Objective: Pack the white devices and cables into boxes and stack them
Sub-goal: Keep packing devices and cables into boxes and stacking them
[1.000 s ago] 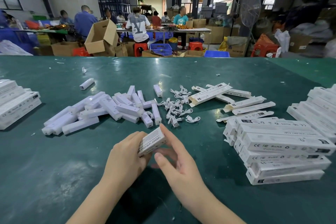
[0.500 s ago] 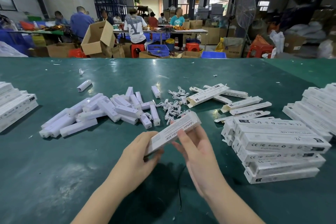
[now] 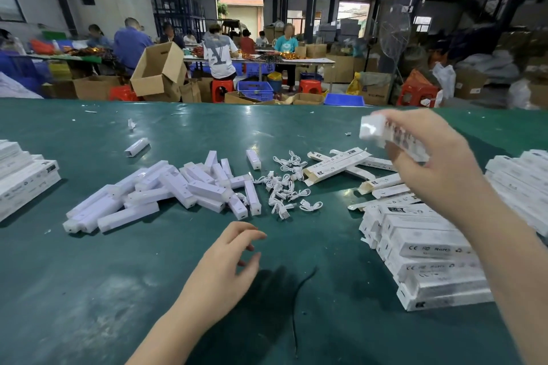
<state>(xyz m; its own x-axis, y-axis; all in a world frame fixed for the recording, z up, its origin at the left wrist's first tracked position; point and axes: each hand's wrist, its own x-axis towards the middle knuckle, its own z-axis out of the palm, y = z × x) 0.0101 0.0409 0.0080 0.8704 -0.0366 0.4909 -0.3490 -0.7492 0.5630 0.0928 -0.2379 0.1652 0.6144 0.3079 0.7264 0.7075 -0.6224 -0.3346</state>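
My right hand (image 3: 436, 169) grips a long white printed box (image 3: 382, 135), raised in the air above the right side of the table and blurred by motion. My left hand (image 3: 229, 261) hovers low over the green table (image 3: 89, 290) with loosely curled fingers and holds nothing. A heap of white bar-shaped devices (image 3: 166, 190) lies left of centre. Small coiled white cables (image 3: 284, 187) are scattered beside it. Several unfilled printed boxes (image 3: 338, 163) lie behind the cables. A stack of packed boxes (image 3: 427, 249) sits under my right forearm.
More white box stacks stand at the far left edge (image 3: 23, 178) and far right edge (image 3: 522, 178). One stray device (image 3: 136, 147) lies apart toward the back. Beyond the table are people at workbenches, cardboard cartons (image 3: 160, 71) and blue crates (image 3: 255, 89).
My left hand has let go of the box and dropped toward the table. My right hand has carried the box up and to the right, over the packed stack.
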